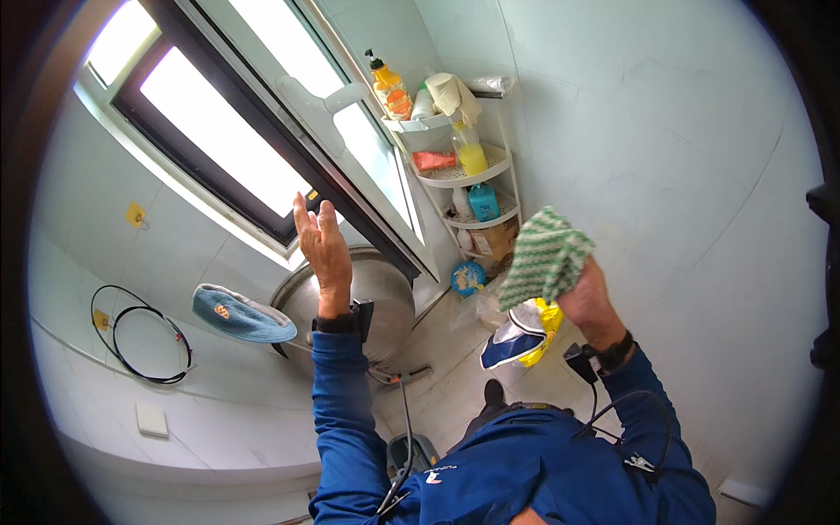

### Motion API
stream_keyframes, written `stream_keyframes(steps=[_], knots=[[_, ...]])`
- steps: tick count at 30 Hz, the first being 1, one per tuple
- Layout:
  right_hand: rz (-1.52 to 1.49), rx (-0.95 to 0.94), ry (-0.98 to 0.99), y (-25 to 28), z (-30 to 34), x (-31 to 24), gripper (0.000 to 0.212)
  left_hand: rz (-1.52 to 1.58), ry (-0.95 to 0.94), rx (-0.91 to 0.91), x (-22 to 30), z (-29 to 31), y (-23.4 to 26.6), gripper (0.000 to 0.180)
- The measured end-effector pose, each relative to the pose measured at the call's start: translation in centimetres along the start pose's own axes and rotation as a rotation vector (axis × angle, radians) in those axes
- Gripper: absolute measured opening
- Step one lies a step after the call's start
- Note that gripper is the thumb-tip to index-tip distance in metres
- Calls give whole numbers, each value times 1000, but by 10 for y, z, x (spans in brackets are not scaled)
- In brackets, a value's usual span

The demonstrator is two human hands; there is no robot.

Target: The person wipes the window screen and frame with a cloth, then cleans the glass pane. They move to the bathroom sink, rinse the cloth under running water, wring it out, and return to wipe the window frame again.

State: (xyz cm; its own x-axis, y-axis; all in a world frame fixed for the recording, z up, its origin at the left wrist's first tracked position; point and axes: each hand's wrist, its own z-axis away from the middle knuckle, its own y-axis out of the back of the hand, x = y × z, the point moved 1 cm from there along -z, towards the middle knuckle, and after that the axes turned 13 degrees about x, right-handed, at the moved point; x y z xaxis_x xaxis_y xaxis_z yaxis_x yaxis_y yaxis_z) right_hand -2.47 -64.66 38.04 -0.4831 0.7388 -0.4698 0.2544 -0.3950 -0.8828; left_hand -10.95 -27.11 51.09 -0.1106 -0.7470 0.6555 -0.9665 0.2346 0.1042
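My right hand point(588, 302) grips a cloth point(547, 258) with green and white zigzag stripes, bunched up in front of the pale wall. Raised at the dark window frame point(249, 122), my left hand point(325, 254) has its fingers stretched and apart, and holds nothing. Its fingertips overlap the lower part of the frame in view; whether they touch it I cannot tell. Beside that hand a glass sash point(363, 140) with a white frame stands tilted away from the dark frame. Behind my left wrist is a large round metal basin point(385, 302).
A white corner shelf point(464, 175) carries bottles, a paper roll and a red tube. Below it lie a yellow bag point(549, 328) and a blue-and-white item point(514, 339). A blue pad with a grey edge point(241, 315) and a coiled black cable point(136, 376) are at the left.
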Motion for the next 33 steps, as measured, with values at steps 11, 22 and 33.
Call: stream_keyframes(steps=[11,22,33], knots=[[351,116,0,-7,-103,182,38,215,-210,-64,-35,-23,-32,75],[922,26,252,1,-138,262,28,236,-248,-115,-54,-26,-25,69],[1414,-205,636,17,-182,320,15,33,-232,100,-98,-30,-8,56]])
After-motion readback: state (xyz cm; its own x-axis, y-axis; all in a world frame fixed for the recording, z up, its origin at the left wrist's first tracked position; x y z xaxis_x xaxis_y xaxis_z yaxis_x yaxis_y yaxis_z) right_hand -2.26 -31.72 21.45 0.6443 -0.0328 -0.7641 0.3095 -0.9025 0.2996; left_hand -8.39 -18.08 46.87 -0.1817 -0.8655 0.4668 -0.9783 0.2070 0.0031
